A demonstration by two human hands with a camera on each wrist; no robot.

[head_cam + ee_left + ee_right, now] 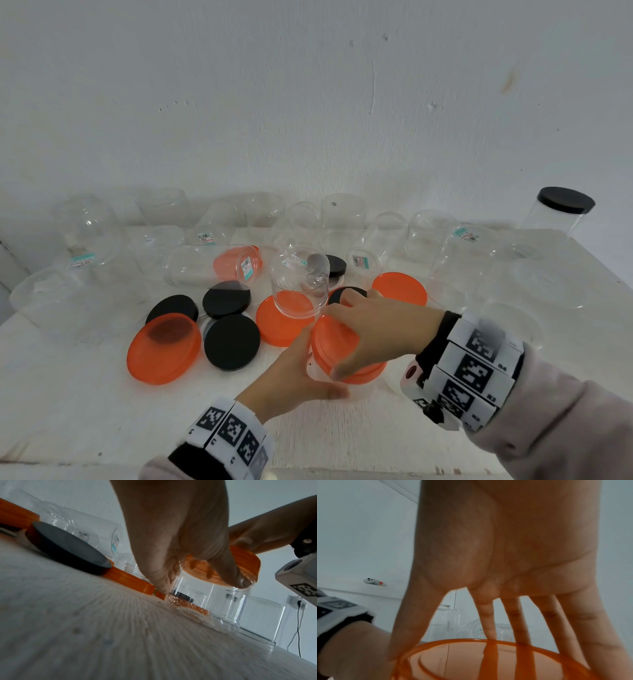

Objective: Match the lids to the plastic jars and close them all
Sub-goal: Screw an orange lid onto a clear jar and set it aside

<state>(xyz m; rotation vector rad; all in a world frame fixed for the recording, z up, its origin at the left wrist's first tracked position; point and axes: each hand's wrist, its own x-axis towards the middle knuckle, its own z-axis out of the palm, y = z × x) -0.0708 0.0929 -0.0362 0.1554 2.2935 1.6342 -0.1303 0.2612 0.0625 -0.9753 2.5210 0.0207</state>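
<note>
A small clear jar (pixel 219 601) stands on the white table (pixel 85 411) near the front, with an orange lid (pixel 334 344) on its mouth. My left hand (pixel 294 373) grips the jar's side from the left, thumb and fingers curled round it. From above, my right hand (pixel 376 325) holds the lid, its fingers spread over the rim. The right wrist view shows those fingers (pixel 489 626) reaching down the far edge of the orange lid (pixel 488 660). In the head view the hands hide most of the jar.
Loose lids lie to the left: a big orange one (pixel 164 347) and black ones (pixel 232 342) (pixel 226 298). An upturned jar (pixel 298 281) stands on another orange lid (pixel 277 325). Several open clear jars crowd the back; one jar with a black lid (pixel 565 200) stands far right.
</note>
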